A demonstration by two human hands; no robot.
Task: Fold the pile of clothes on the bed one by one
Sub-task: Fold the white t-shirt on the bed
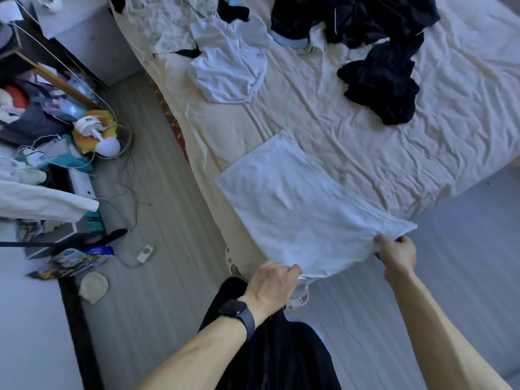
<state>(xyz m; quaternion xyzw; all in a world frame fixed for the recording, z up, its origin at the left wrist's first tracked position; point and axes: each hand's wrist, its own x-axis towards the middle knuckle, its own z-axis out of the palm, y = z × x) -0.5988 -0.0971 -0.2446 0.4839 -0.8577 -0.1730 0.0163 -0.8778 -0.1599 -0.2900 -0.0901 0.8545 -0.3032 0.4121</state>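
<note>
Most of the job is left, I'd say: across the far side of the bed (365,153) the pile (380,88) lies crumpled, black and white pieces mixed, and I see no finished stack. Only the white garment (298,209) is under way. It is spread flat as a smooth rectangle at the bed's near corner, its near edge lifted. My left hand (270,282) pinches one near corner and my right hand (396,253) grips the other.

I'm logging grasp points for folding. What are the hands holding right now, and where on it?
Both grip the white garment along its near edge: left hand pinches the left corner, right hand the right corner.
</note>
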